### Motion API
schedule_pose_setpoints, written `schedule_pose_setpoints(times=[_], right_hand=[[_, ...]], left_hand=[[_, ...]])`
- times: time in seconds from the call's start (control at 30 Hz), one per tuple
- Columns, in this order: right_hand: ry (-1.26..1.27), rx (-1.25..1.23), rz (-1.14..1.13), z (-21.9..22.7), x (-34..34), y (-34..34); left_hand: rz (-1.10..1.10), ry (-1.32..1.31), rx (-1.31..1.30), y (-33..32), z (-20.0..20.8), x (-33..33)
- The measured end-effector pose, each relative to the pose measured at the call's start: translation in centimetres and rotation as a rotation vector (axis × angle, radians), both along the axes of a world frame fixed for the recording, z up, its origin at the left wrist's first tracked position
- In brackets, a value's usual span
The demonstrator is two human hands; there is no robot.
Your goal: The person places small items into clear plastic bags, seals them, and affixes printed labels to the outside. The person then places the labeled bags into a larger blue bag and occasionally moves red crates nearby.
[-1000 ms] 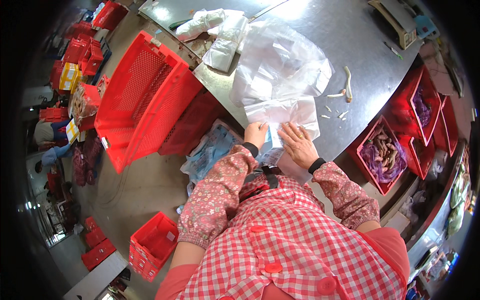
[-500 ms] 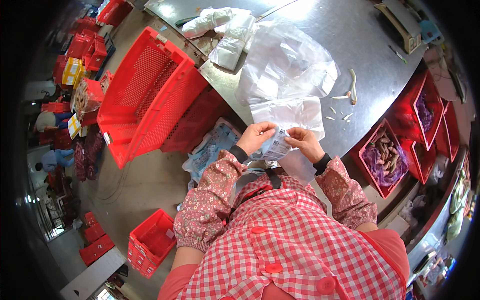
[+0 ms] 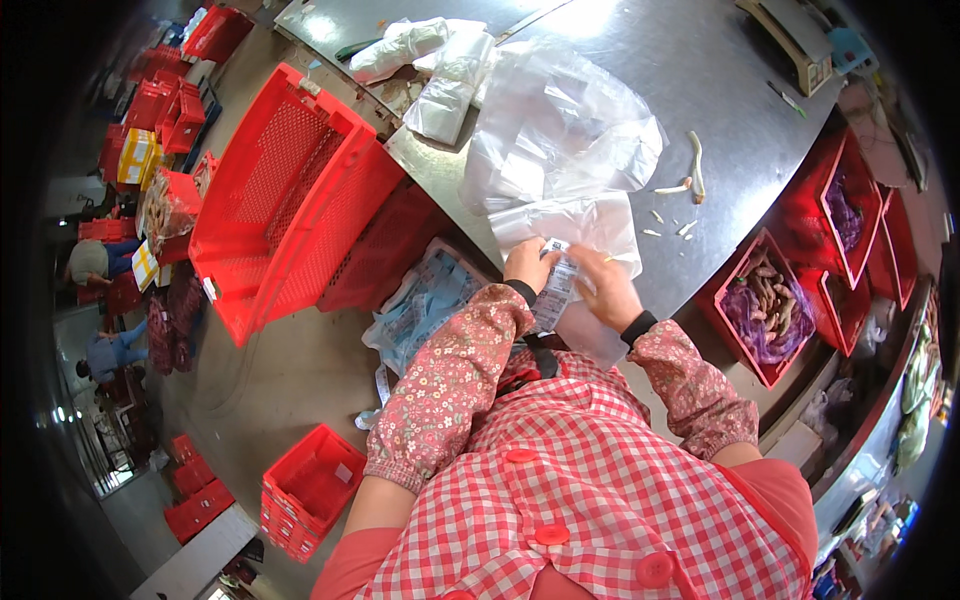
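At the near edge of the metal table, my left hand point(image 3: 530, 267) is closed on a strip of white printed labels point(image 3: 551, 297). My right hand point(image 3: 612, 290) lies beside the strip, its fingers stretched out over a clear plastic bag point(image 3: 603, 215). The bag's lower end hangs over the table edge below my hands. Just beyond lies a crumpled heap of clear plastic bags point(image 3: 560, 115), touching the flat one. Part of the strip is covered by my fingers.
Rolled bags point(image 3: 440, 95) lie at the table's far left, root scraps point(image 3: 695, 170) at its right. A large red crate point(image 3: 280, 200) stands left of the table. To the right, a red crate point(image 3: 762, 367) holds roots in purple netting. A scale point(image 3: 800, 50) sits far right.
My left hand has moved slightly right, with the label strip now more upright. My right hand has loosened from its pinch on the label and flattened over the bag.
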State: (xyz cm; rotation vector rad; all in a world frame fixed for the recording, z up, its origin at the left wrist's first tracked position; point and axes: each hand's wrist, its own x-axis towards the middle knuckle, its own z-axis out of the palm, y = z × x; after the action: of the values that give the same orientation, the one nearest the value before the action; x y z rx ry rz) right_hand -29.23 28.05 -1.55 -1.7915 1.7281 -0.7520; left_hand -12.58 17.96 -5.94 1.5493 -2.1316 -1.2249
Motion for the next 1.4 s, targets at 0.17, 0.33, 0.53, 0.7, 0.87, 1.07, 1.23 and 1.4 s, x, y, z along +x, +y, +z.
schedule_pose_setpoints(times=[0.17,0.33,0.53,0.7,0.87,1.07,1.23,1.4], right_hand=[[0.265,0.059,0.164,-1.6,0.7,1.0],[0.321,0.018,0.159,-2.1,1.1,1.3],[0.27,0.018,0.19,-1.3,-1.0,0.7],[0.309,0.032,0.093,-1.5,-2.2,-0.6],[-0.005,0.149,-0.183,3.4,-4.2,-7.9],[0.173,-0.585,-0.207,8.8,-3.9,-9.1],[0.216,0.037,0.243,1.9,1.8,-2.6],[0.263,-0.077,0.244,-2.3,1.3,-0.2]], left_hand=[[0.044,0.04,0.01,-0.1,-0.1,1.0],[-0.116,-0.139,0.195,-0.4,1.8,3.2],[-0.257,-0.025,0.165,2.3,3.3,3.2],[-0.214,0.299,0.44,3.8,6.1,6.2],[-0.274,0.396,0.572,1.3,7.2,5.8],[0.087,0.333,0.266,-2.0,1.2,2.6],[0.149,0.086,-0.082,-0.9,-2.3,1.9],[0.167,0.134,0.009,-0.5,0.3,4.2]])
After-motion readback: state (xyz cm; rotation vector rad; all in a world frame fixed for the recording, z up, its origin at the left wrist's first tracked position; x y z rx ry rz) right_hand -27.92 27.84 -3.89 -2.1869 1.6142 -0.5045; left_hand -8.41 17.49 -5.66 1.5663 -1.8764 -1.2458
